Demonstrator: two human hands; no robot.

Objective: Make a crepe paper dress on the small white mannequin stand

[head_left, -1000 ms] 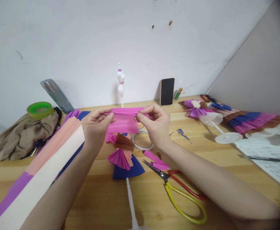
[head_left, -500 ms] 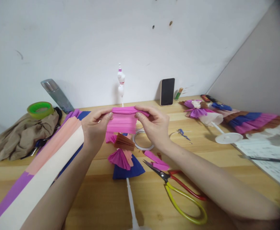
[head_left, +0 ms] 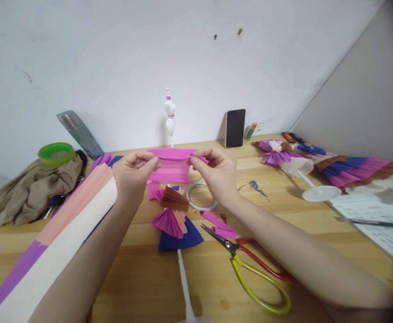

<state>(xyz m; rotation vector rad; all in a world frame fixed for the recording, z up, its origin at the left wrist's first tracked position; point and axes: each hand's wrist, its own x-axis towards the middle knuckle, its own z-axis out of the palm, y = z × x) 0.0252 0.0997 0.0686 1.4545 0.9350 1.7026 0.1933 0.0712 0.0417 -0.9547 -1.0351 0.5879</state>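
A piece of pink crepe paper point(head_left: 173, 171) with crosswise creases hangs between my two hands, its top edge folded over. My left hand point(head_left: 134, 172) pinches that fold at its left end, thumb toward me. At the right end my right hand point(head_left: 216, 172) pinches the same fold. Below the paper, a small doll form in a blue, magenta, peach and brown paper dress point(head_left: 181, 235) lies on the table with its white stand toward me. Scissors point(head_left: 231, 249) with red and yellow handles lie to its right, beside pink paper strips point(head_left: 219, 224). A tape roll point(head_left: 201, 197) sits partly behind my right hand.
A bare white mannequin point(head_left: 170, 114) stands by the wall. A phone point(head_left: 235, 128) leans right of it. Another paper-dressed form point(head_left: 277, 152) lies at right. Left are crepe paper strips point(head_left: 64, 215), a flask point(head_left: 81, 134), brown cloth point(head_left: 31, 193) and green tape point(head_left: 56, 154).
The pink paper's folded top edge now reaches farther left across my left fingers. My left thumb has shifted slightly right, and the paper's lower edge is a little higher.
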